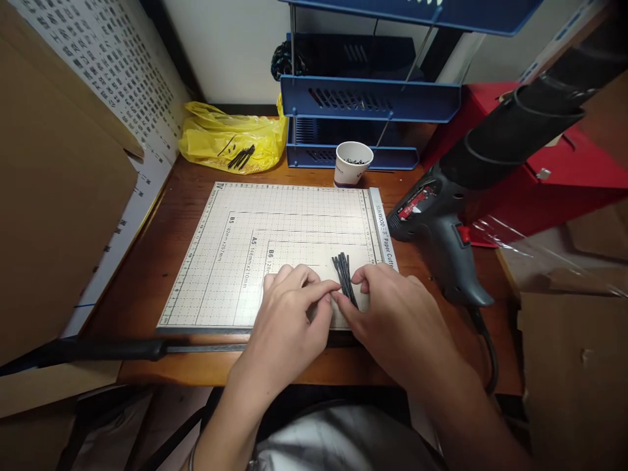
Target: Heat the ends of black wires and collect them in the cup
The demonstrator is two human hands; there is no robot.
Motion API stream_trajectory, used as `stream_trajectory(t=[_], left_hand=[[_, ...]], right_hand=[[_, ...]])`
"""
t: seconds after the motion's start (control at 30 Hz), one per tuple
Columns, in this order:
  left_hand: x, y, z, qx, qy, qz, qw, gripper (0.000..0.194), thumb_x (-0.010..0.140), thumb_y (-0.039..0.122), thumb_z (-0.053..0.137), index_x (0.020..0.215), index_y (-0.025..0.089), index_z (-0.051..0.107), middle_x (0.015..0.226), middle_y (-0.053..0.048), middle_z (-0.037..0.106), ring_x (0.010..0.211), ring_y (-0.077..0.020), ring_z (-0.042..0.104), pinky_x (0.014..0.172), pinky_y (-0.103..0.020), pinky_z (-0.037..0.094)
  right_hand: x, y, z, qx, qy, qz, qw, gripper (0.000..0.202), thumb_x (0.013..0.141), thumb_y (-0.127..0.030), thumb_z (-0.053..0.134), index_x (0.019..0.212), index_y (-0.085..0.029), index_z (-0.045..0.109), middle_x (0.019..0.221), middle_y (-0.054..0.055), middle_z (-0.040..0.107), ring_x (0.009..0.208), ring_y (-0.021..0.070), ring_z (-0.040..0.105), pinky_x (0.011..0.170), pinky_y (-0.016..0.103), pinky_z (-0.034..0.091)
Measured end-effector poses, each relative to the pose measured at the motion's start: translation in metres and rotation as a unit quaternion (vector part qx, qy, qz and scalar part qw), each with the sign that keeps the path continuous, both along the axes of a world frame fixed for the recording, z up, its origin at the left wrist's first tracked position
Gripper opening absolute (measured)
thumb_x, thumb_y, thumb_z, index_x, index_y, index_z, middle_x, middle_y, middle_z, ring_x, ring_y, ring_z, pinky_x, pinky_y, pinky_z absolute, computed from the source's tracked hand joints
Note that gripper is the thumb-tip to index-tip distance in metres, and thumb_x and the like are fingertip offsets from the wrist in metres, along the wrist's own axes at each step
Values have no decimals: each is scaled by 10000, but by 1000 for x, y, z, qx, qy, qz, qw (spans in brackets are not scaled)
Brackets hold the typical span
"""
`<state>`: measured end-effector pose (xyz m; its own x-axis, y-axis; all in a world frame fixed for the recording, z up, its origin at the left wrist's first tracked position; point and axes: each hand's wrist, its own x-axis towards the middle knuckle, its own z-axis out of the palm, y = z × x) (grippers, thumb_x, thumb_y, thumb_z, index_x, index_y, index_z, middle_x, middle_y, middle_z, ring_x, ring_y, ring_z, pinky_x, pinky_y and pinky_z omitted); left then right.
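Note:
A small bundle of thin black sticks or tubes (345,275) lies on the paper cutter's gridded board (235,261), near its right side. My left hand (294,314) is left of the bundle, thumb and index finger pinched together; whatever they hold is too small to make out. On the other side, my right hand (387,311) has its index finger beside the bundle and its thumb across the lower end, close to the left fingertips. Whether the right fingers grip the bundle or only touch it is unclear.
The cutter's black handle (112,350) runs along the front edge. Behind stand a paper cup (352,163) with dark bits, a yellow bag (230,137) with black pieces, and a blue rack (367,98). A heat gun (451,229) and red box (564,170) are right.

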<state>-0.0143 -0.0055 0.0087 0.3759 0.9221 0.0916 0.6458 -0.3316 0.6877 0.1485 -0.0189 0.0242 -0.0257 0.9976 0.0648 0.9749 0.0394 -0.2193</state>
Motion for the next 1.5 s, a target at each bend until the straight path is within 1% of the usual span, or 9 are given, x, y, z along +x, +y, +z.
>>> stream_trajectory(t=[0.3, 0.53, 0.77, 1.0, 1.13, 1.23, 1.33, 1.43, 1.5], left_hand=[[-4, -4, -5, 28, -24, 16, 999, 279, 1002, 183, 484, 1119, 232, 733, 938, -32, 647, 924, -206, 554, 854, -408, 390], [5, -6, -2, 40, 16, 35, 998, 267, 1000, 184, 482, 1115, 211, 722, 937, -44, 652, 918, -223, 560, 836, -412, 385], [22, -6, 7, 18, -12, 37, 999, 282, 1005, 208, 457, 1205, 187, 655, 1028, -69, 698, 955, -244, 590, 871, -432, 449], [31, -6, 22, -80, -160, 51, 983, 301, 989, 262, 454, 1211, 211, 651, 935, -39, 723, 836, -207, 653, 769, -367, 525], [31, 3, 31, -115, -154, 44, 980, 416, 1011, 297, 415, 1389, 210, 567, 858, -13, 726, 714, -188, 651, 676, -346, 520], [27, 12, 33, -105, -138, 37, 984, 523, 1018, 315, 429, 1526, 195, 426, 1117, -77, 742, 993, -242, 694, 870, -416, 543], [20, 18, 27, -49, -107, 72, 990, 593, 1019, 345, 462, 1575, 180, 335, 1393, -129, 627, 1269, -293, 582, 1074, -517, 443], [10, 24, 13, 5, -90, 90, 992, 436, 1022, 334, 472, 1419, 165, 536, 1346, -125, 654, 1225, -286, 597, 1071, -528, 438], [5, 28, 4, 24, -92, 83, 992, 328, 1016, 300, 485, 1272, 160, 636, 1282, -108, 687, 1198, -267, 604, 1063, -506, 448]], right_hand=[[-14, 32, 35, -148, -98, -14, 984, 155, 841, -147, 547, 738, -180, 658, 738, 122, 674, 673, 234, 621, 538, 316, 223], [-3, 43, 35, -145, -52, -27, 988, 183, 793, -155, 546, 622, -195, 599, 611, 71, 579, 560, 177, 499, 521, 296, 259], [12, 36, 40, -131, 213, -20, 968, 280, 741, -224, 585, 515, -201, 421, 497, -49, 367, 531, 103, 307, 507, 256, 239], [10, 31, 44, -122, 409, -35, 903, 172, 797, -287, 599, 687, -166, 649, 663, 15, 672, 650, 155, 601, 602, 241, 427], [10, 34, 49, -99, 333, 5, 938, 295, 916, -320, 495, 706, -169, 637, 741, 28, 716, 688, 152, 632, 622, 237, 445], [12, 55, 58, -71, 190, 27, 979, 319, 947, -295, 452, 718, -168, 634, 696, 19, 686, 641, 132, 599, 601, 232, 428], [13, 101, 79, -44, 100, 2, 994, 263, 903, -292, 538, 715, -164, 668, 696, 58, 667, 663, 164, 584, 643, 280, 425], [10, 159, 103, -47, 6, -37, 998, 131, 799, -203, 661, 870, -115, 727, 797, 138, 686, 750, 227, 634, 676, 322, 465], [5, 193, 116, -70, -48, -46, 995, 219, 702, -147, 756, 910, -80, 737, 849, 160, 691, 813, 267, 663, 710, 346, 496]])
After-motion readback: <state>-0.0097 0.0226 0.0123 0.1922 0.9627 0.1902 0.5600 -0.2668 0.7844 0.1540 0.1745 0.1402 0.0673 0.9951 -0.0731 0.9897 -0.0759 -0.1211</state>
